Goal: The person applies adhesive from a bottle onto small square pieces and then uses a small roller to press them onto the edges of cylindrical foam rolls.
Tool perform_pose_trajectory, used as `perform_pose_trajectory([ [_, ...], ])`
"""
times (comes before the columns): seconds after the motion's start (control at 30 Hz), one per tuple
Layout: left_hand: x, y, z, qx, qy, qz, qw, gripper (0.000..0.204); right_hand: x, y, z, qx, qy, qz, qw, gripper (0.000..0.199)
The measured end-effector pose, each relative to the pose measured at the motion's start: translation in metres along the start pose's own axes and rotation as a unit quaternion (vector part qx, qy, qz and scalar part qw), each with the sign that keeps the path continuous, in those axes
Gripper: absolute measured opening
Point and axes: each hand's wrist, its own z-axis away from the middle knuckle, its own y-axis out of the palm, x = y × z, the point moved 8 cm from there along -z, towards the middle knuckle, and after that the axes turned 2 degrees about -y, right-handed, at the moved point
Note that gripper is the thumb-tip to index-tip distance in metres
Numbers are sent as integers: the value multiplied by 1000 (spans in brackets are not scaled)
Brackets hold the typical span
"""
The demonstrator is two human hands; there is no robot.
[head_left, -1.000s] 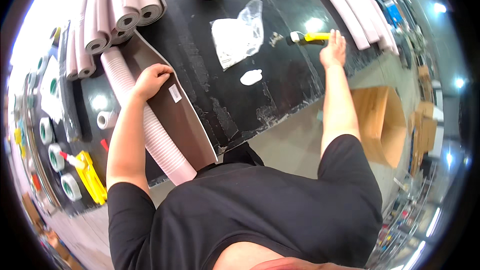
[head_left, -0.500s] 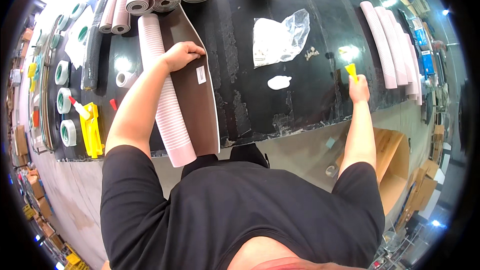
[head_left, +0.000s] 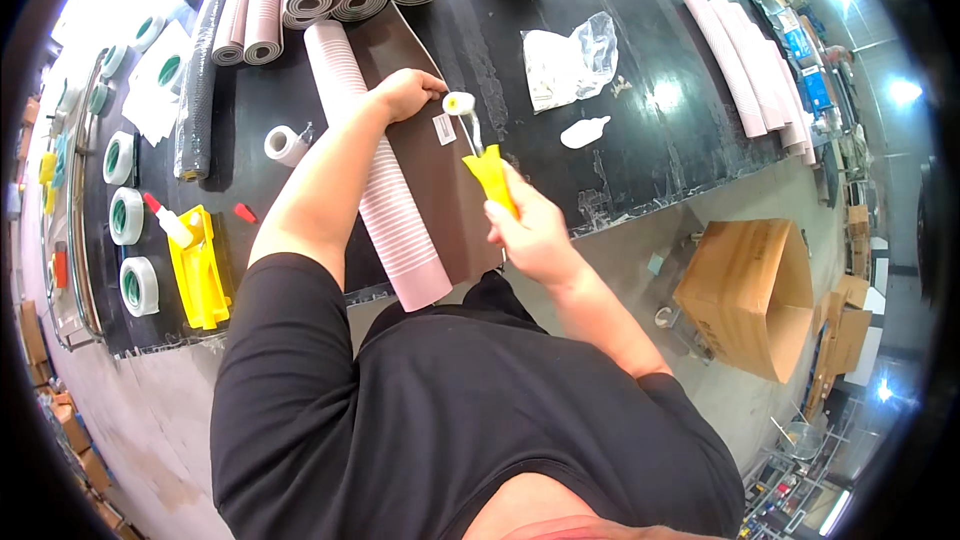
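the part-unrolled pink mat point(head_left: 435, 180) lies on the worktop point(head_left: 640, 155), brown side showing! my left hand point(head_left: 408, 95) is at its free edge, pinching or just pressing, i cannot tell; my right hand point(head_left: 537, 232) grips the small yellow-handled roller point(head_left: 491, 178), white head near that edge.

The camera sits on my head, the left one of a pair, and it looks down in front of me. My shirt point(head_left: 500, 380) is very near and fills the lower middle. My left hand point(head_left: 405, 95) and my right hand point(head_left: 535, 230) are farther, at arm's reach. The table point(head_left: 650, 145) goes away toward the top. The view is wide and round, so it also takes in the floor point(head_left: 615, 260), and straight edges bend near the dark rim.
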Motion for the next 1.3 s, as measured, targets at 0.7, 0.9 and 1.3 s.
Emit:
perform_pose_trajectory([
  [0.7,12,-9,1,-18,30,-27,999,39,-43,39,-23,7,52,520,852,60],
  [0.9,11,-10,4,-22,21,-32,999,37,-37,29,-11,54,97,492,863,56],
  [1.3,5,-12,9,-35,37,-59,997,37,-38,34,-29,34,43,552,832,57],
])
